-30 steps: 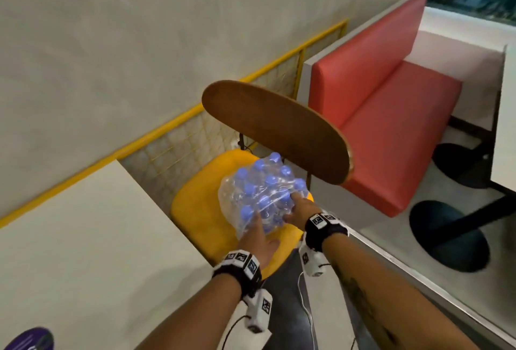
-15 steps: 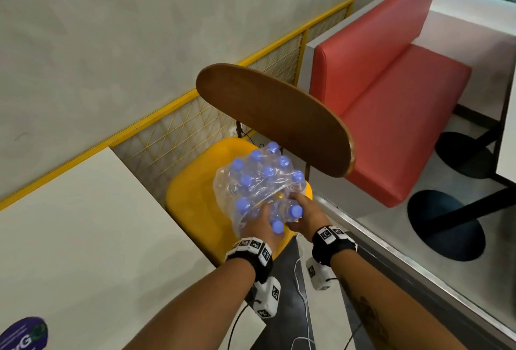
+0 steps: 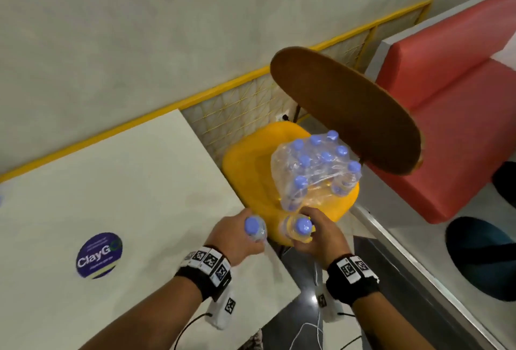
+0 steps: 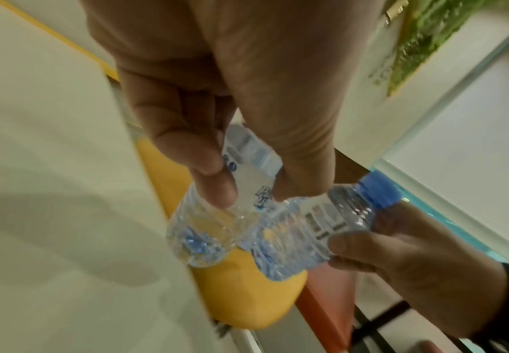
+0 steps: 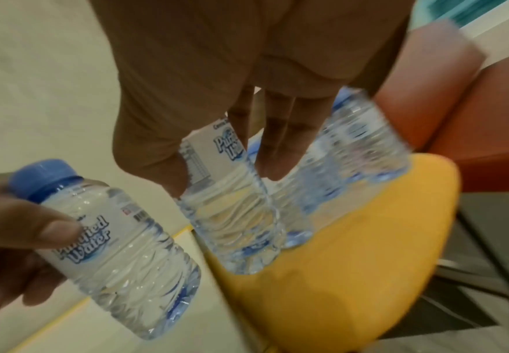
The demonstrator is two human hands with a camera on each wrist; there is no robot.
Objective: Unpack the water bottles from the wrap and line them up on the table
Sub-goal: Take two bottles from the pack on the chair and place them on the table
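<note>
The clear wrap (image 3: pixel 290 165) with several blue-capped water bottles (image 3: pixel 325 157) stands torn open on the yellow chair seat (image 3: pixel 248 171). My left hand (image 3: pixel 237 238) grips one small bottle (image 3: pixel 253 227) above the table's right edge. My right hand (image 3: pixel 321 234) grips a second bottle (image 3: pixel 300 228) over the seat's front edge. In the left wrist view my fingers (image 4: pixel 214 188) curl round the bottle (image 4: pixel 202 229), and the other bottle (image 4: pixel 307 229) is close beside it. In the right wrist view my fingers (image 5: pixel 274 148) hold the bottle (image 5: pixel 235 224), with the left one (image 5: pixel 120 248) tilted nearby.
The white table (image 3: pixel 111 196) lies to the left and carries a round blue sticker (image 3: pixel 99 255). The chair's brown wooden backrest (image 3: pixel 346 109) rises just behind the pack. A red bench (image 3: pixel 458 126) stands to the right, and a yellow mesh rail (image 3: pixel 245 115) runs along the wall.
Both hands have drawn back from the pack toward me, each with one bottle pulled out of the wrap. My head has turned left, so more of the table shows.
</note>
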